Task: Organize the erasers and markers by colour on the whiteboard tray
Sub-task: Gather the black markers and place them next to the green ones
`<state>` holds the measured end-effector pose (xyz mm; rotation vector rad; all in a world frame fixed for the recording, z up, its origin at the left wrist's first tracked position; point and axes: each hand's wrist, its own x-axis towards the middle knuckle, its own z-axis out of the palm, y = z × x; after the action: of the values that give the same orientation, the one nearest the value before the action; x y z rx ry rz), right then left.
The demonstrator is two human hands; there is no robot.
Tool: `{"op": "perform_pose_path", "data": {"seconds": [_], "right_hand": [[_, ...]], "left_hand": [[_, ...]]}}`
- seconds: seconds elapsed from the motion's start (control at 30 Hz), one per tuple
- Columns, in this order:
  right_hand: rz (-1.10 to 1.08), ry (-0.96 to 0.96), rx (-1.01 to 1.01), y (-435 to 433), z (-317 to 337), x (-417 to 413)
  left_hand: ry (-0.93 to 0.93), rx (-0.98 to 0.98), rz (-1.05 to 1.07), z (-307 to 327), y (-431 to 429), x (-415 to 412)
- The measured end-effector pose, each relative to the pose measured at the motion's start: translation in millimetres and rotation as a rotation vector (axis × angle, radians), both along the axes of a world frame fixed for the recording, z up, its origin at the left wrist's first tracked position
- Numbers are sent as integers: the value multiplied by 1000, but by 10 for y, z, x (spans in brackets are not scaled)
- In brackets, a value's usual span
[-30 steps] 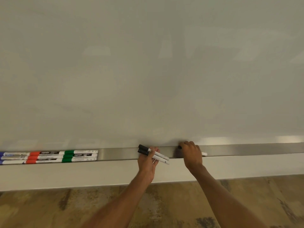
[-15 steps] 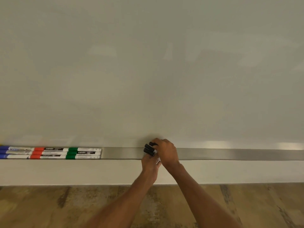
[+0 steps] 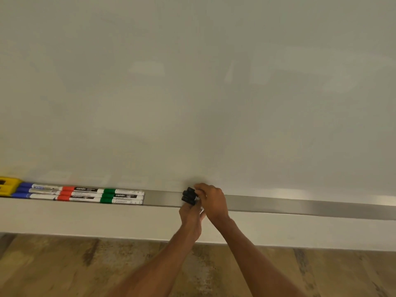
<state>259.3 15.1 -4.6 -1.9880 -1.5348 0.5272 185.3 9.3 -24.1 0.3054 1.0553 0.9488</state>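
Note:
Three black-capped markers (image 3: pixel 189 196) are bunched together at the middle of the metal whiteboard tray (image 3: pixel 278 205), their caps pointing left. My left hand (image 3: pixel 190 217) grips them from below. My right hand (image 3: pixel 212 200) covers their white barrels from above, fingers curled around them. On the tray's left part lie green markers (image 3: pixel 122 196), red markers (image 3: pixel 79 193) and blue markers (image 3: pixel 34 190), stacked in rows by colour. A yellow eraser (image 3: pixel 7 186) sits at the far left edge.
The whiteboard (image 3: pixel 192 82) fills the upper view. Below the tray runs a white wall strip, then a wood-patterned floor (image 3: pixel 64 271). The tray stretches bare to the right of my hands.
My right hand picked a third black marker off the tray to the right and brought it left to join the two in my left hand. The view shifted, showing the yellow eraser.

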Motion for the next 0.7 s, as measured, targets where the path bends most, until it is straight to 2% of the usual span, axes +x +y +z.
{"op": "perform_pose_path", "data": {"seconds": [0.17, 0.3, 0.37, 0.47, 0.53, 0.7], "right_hand": [[-177, 225, 69, -43, -69, 0], [-264, 360, 34, -80, -218, -52], [-313, 511, 20, -95, -236, -104], [-356, 843, 10, -120, -221, -220], [-381, 969, 31, -132, -223, -290], [-372, 1102, 59, -111, -233, -422]], "left_hand": [[-28, -33, 92, -7, 83, -150], [-36, -61, 161, 7, 144, -310], [-41, -83, 188, 12, 171, -379], [-51, -101, 211, 12, 195, -474], [-70, -104, 224, 15, 206, -528], [-73, -94, 249, 10, 245, -655]]}}
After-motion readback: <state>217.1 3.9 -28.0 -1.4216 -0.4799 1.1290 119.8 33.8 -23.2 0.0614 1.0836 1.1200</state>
